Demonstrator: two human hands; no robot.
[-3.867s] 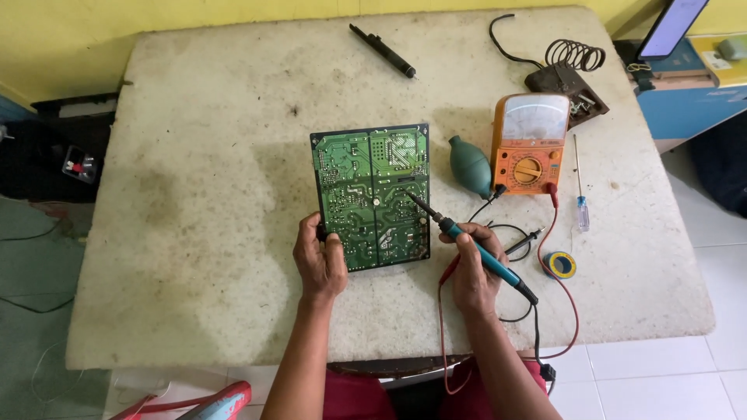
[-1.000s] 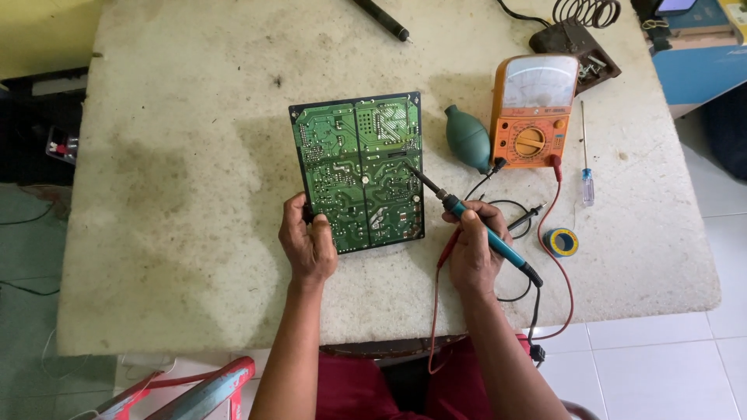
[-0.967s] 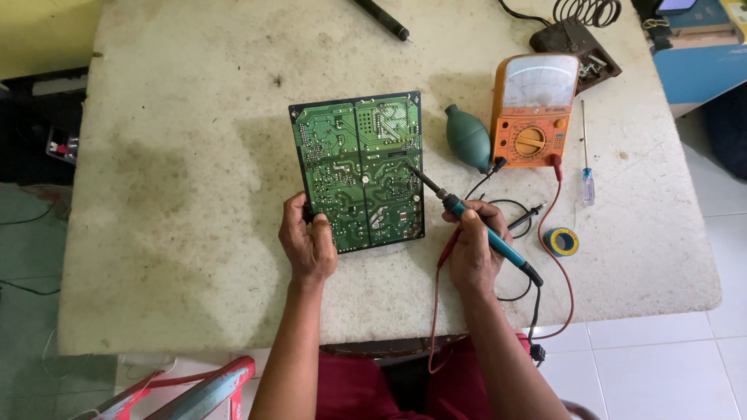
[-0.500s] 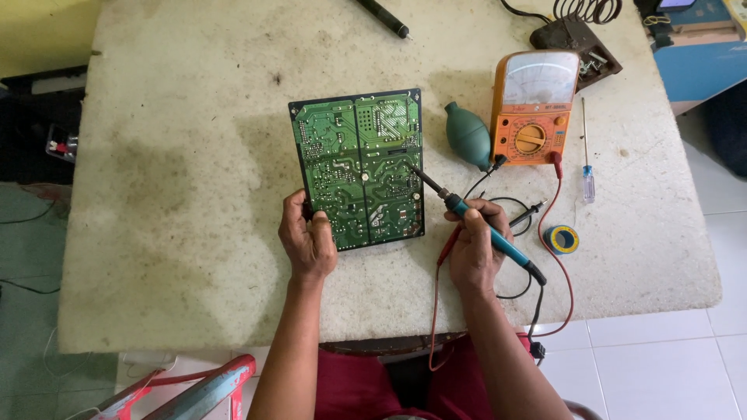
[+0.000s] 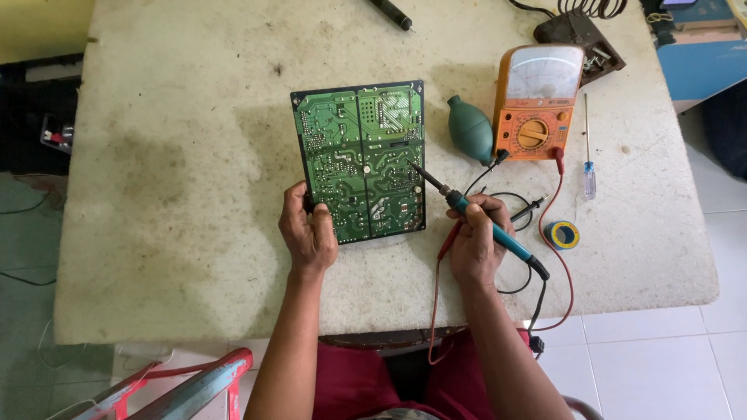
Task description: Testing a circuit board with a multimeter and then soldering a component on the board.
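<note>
A green circuit board (image 5: 362, 162) lies flat on the worn table (image 5: 171, 155), its lower left corner pinched by the left hand (image 5: 308, 233). The right hand (image 5: 475, 241) is closed around a teal soldering iron (image 5: 486, 225) — tip touching the board's right half. Just beyond that grip: a teal bulb (image 5: 470, 138), an orange multimeter (image 5: 538, 113) and a solder reel (image 5: 562, 235).

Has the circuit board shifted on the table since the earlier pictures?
No. The circuit board keeps its place beside the green rubber bulb and orange meter; only the camera moved.
</note>
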